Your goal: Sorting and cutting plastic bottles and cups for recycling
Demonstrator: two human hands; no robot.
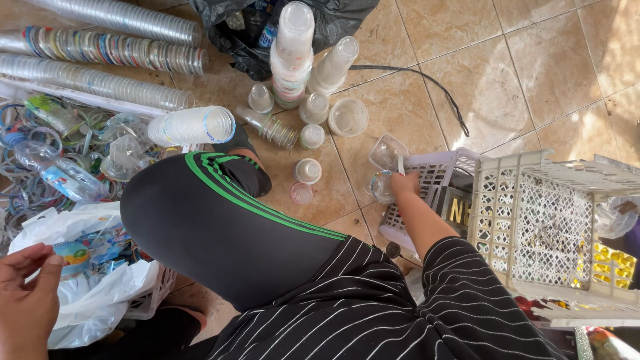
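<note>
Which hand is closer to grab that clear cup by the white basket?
Probably the right hand. It already touches the clear cup at the edge of the white basket. The left hand is far off, above the white plastic bag.

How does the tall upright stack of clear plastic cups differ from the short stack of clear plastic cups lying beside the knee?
The tall upright stack of clear plastic cups stands on the tiled floor, mouths down; the short stack of clear plastic cups lies on its side. The upright stack shows coloured rims low down; the lying stack looks whitish with a blue rim. Both are nested see-through cups, untouched by either hand.
</note>
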